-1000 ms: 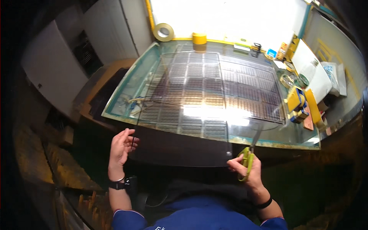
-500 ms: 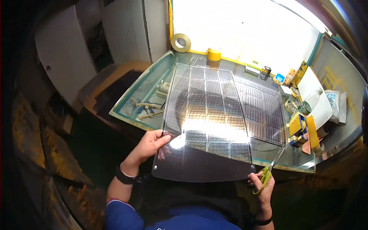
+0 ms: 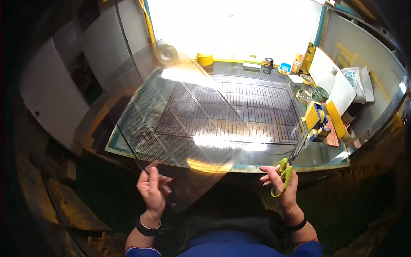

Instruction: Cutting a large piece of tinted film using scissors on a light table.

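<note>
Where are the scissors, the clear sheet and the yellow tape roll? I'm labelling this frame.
scissors (image 3: 284, 172): head view, on the green handles in the right hand.
clear sheet (image 3: 171, 111): head view, on its raised middle, above the left hand.
yellow tape roll (image 3: 205, 58): head view, on its side wall.

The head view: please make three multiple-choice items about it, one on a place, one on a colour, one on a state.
1. Where is the yellow tape roll?
A. at the table's far edge
B. in the left hand
C. on the floor

2. What colour are the scissors' handles?
A. red
B. green
C. black

3. How is the clear sheet held?
A. flat on the table
B. rolled up
C. lifted and tilted by the left hand

Answers: 1 A, the roll stands by the bright far edge of the table. 2 B, green loops show in the right hand. 3 C, the sheet rises from the fingers above the table.
</note>
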A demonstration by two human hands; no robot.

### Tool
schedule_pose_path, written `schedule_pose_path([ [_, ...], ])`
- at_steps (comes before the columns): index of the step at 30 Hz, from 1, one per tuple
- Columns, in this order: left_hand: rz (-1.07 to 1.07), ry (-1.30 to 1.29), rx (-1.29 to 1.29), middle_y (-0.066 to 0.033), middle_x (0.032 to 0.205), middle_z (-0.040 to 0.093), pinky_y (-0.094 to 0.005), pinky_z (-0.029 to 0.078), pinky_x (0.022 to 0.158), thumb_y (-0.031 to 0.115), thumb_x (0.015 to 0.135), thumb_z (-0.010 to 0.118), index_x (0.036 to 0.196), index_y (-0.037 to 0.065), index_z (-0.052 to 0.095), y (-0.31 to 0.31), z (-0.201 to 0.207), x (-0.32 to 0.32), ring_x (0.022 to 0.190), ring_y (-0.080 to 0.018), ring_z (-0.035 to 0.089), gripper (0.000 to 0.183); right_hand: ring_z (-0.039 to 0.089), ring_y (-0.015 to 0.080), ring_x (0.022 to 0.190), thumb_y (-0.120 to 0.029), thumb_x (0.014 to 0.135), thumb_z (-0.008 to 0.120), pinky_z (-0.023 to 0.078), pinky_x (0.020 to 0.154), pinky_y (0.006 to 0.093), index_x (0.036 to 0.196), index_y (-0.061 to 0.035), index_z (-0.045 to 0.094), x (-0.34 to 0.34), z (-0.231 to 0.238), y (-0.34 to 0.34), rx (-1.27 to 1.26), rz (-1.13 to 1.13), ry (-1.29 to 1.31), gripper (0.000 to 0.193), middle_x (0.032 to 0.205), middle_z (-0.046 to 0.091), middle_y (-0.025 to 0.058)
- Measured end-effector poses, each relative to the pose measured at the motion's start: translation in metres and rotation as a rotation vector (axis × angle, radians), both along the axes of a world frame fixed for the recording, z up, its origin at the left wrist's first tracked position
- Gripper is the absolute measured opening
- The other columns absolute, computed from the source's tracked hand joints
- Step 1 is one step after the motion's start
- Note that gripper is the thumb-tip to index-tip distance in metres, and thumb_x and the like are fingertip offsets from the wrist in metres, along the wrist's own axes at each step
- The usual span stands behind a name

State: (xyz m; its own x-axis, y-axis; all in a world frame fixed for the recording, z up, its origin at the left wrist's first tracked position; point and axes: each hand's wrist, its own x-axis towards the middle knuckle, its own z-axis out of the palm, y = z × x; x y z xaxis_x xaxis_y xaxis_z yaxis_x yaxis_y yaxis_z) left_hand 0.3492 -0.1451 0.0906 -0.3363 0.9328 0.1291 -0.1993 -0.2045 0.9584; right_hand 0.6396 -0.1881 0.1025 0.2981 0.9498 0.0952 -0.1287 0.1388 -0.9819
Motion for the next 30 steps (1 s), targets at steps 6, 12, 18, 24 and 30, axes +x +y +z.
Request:
schedule_pose_path([
  [6, -0.647, -0.148, -0.234, -0.0166, 0.085, 0.062, -0.0249, 0.054, 0.057, 0.011, 0.089, 0.048, 0.099, -0.002, 0.055, -0.009, -0.025, 0.066, 0.072, -0.0225, 0.064, 0.018, 0.057, 0.0163, 0.075, -0.026, 0.088, 0.047, 0.046, 0.064, 0.0266, 0.096, 0.0009, 0.048, 0.004, -0.031, -0.028, -0.006, 0.175, 0.131, 0.028, 0.087, 0.057, 0.0127],
  [12, -0.604, -0.295, -0.281, -0.0134, 0.085, 0.062, -0.0262, 0.054, 0.063, 0.011, 0.088, 0.049, 0.095, -0.001, 0.057, -0.007, -0.037, 0.085, 0.074, -0.022, 0.064, 0.016, 0.053, 0.015, 0.076, -0.026, 0.089, 0.046, 0.047, 0.064, 0.0263, 0.093, 0.0011, 0.047, 0.015, -0.053, -0.058, -0.199, 0.228, 0.152, 0.027, 0.084, 0.051, 0.0092],
  [18, -0.603, -0.296, -0.37, -0.0117, 0.08, 0.062, -0.0258, 0.05, 0.058, 0.019, 0.084, 0.055, 0.094, 0.002, 0.058, -0.008, -0.043, 0.086, 0.065, -0.0168, 0.061, 0.02, 0.053, 0.0124, 0.072, -0.028, 0.089, 0.048, 0.046, 0.061, 0.0243, 0.089, 0.0007, 0.048, 0.008, -0.066, -0.072, -0.368, 0.356, 0.119, 0.029, 0.08, 0.051, 0.007],
  [24, -0.867, -0.347, -0.525, -0.0097, 0.079, 0.062, -0.0241, 0.049, 0.056, 0.019, 0.084, 0.057, 0.091, 0.001, 0.059, -0.003, -0.047, 0.113, 0.065, -0.0142, 0.06, 0.02, 0.053, 0.0098, 0.063, -0.034, 0.088, 0.05, 0.046, 0.056, 0.0229, 0.084, -0.0016, 0.049, -0.004, -0.054, -0.077, -0.553, 0.366, -0.01, 0.033, 0.071, 0.051, 0.0039],
  [30, -0.896, -0.319, -0.542, -0.0082, 0.077, 0.061, -0.0223, 0.046, 0.053, 0.019, 0.086, 0.053, 0.089, 0.004, 0.058, 0.001, -0.041, 0.129, 0.062, -0.0127, 0.058, 0.016, 0.052, 0.0085, 0.057, -0.038, 0.087, 0.051, 0.044, 0.052, 0.0228, 0.079, -0.0031, 0.049, -0.008, -0.051, -0.08, -0.625, 0.388, -0.047, 0.035, 0.064, 0.051, 0.0024],
])
